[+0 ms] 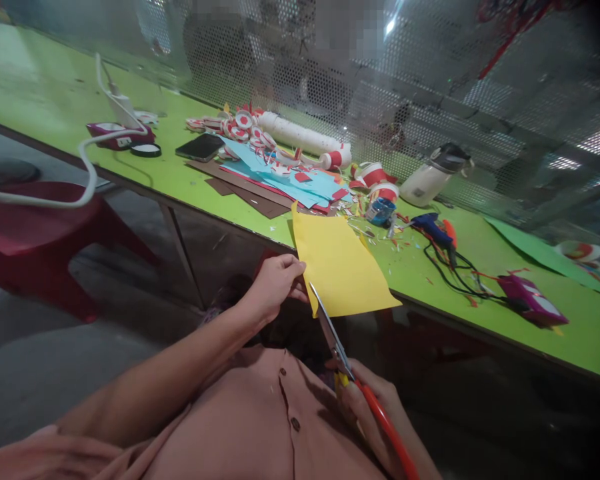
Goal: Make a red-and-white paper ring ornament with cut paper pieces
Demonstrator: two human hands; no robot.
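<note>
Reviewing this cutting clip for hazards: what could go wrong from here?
1. The left hand pinches the yellow sheet right beside the scissors blades; its fingers could get nicked.
2. The sheet is held at one edge only, so it may flex and the cut wander.
3. The right hand works low over the lap, near the shirt.

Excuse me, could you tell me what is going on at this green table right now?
A person in a salmon shirt holds a yellow paper sheet at its near left edge with the left hand. The right hand grips red-handled scissors, whose blades meet the sheet's lower edge. The sheet's far part lies over the green table, where blue and brown card sheets, red-and-white paper rings and a blue glue gun lie among paper scraps.
</note>
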